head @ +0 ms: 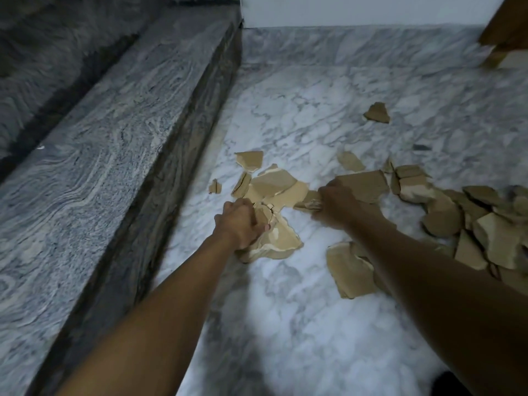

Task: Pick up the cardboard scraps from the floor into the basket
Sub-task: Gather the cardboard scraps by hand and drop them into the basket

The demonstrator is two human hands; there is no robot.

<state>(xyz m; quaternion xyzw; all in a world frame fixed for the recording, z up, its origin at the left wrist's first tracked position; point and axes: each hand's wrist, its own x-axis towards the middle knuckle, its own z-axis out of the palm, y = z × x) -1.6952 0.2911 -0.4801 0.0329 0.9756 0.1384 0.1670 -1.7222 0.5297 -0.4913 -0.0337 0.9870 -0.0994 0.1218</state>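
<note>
Torn brown cardboard scraps lie scattered over the white marble floor point(285, 295). My left hand point(238, 222) grips a bunch of scraps point(278, 238) at the middle of the view. My right hand point(337, 202) holds a large flat scrap point(365, 185) and small pieces under it. A loose cluster of scraps point(274, 184) lies just beyond my left hand. A thick heap of scraps point(480, 224) fills the right side, and one scrap point(351, 271) lies beneath my right forearm. A single scrap point(377, 113) lies farther off. No basket is in view.
A grey granite step point(114, 167) runs along the left side, rising above the floor. A white wall point(357, 10) closes the far end. A brown wooden object point(505, 32) stands at the top right corner. A dark shape point(448, 382) shows at the bottom right edge.
</note>
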